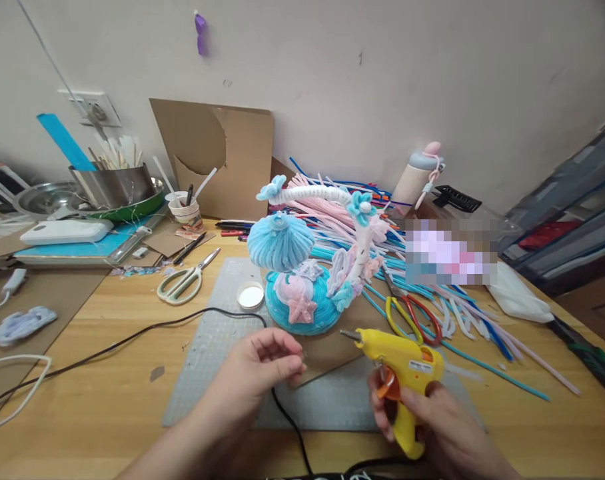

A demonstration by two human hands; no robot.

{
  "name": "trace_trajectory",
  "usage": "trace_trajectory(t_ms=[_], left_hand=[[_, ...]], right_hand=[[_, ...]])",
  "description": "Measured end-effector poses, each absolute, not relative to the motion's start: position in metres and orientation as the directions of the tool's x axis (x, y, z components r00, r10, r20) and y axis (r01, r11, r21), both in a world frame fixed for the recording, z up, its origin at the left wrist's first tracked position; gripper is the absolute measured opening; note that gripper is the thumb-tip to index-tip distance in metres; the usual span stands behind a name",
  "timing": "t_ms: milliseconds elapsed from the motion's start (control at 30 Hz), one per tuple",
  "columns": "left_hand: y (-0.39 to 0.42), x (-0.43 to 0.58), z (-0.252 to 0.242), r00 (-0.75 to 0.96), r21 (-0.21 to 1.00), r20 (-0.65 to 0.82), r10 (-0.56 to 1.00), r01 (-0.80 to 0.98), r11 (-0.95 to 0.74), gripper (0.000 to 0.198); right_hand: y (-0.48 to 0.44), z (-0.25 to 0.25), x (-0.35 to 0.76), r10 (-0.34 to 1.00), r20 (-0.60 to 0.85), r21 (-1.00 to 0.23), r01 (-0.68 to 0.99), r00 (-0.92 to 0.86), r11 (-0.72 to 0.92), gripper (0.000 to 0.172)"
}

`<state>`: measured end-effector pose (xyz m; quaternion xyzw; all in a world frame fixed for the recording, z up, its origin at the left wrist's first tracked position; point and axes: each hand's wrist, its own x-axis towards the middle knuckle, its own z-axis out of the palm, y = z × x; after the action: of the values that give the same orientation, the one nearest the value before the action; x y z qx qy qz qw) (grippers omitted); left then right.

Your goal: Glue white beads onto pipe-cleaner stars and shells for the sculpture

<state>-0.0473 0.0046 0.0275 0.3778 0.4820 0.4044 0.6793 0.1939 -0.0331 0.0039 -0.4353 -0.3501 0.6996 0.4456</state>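
My right hand (422, 413) is wrapped round the handle of a yellow glue gun (400, 353), its nozzle pointing left. My left hand (267, 363) is pinched closed in front of the craft piece; what its fingertips hold, if anything, is too small to make out. Behind both hands stands a lamp-like craft with a round blue base (302, 323), a pink star (301, 308), a white arched stem (315, 193) with flowers, and a hanging light-blue shade (280, 243). A small round white container (250, 295) sits left of the base.
A grey cutting mat (202, 387) lies under the work, crossed by a black cable (157, 325). White-handled scissors (182, 283) lie left, red-and-yellow-handled tools (415, 320) right. Many pipe cleaners (327, 227), cardboard (242, 153), a paper cup (186, 212) and a bottle (416, 177) are behind.
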Motion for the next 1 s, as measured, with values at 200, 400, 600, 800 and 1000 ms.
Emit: trace_trajectory(t_ms=[200, 400, 600, 800, 1000], left_hand=[[0.003, -0.035, 0.017, 0.287, 0.735, -0.377, 0.881, -0.486, 0.473, 0.032], [-0.004, -0.04, 0.013, 0.334, 0.604, -0.346, 0.877, -0.635, 0.481, 0.023], [-0.007, -0.041, 0.013, 0.347, 0.576, -0.397, 0.85, -0.626, 0.525, 0.018], [-0.003, -0.04, 0.012, 0.207, 0.659, -0.453, 0.867, -0.577, 0.482, 0.02], [0.0, -0.044, 0.007, 0.045, 0.812, -0.436, 0.899, -0.411, 0.414, 0.027]], right_hand=[[-0.039, 0.004, 0.186, 0.925, -0.302, -0.891, -0.276, -0.23, -0.36, 0.036], [-0.043, 0.006, 0.18, 0.908, -0.341, -0.892, -0.219, -0.246, -0.394, 0.035], [-0.044, 0.006, 0.175, 0.923, -0.295, -0.934, -0.129, -0.247, -0.333, 0.039], [-0.036, -0.007, 0.176, 0.934, -0.245, -0.915, -0.256, -0.26, -0.311, 0.03], [-0.028, -0.011, 0.171, 0.975, -0.212, -0.895, -0.389, -0.06, -0.218, 0.026]])
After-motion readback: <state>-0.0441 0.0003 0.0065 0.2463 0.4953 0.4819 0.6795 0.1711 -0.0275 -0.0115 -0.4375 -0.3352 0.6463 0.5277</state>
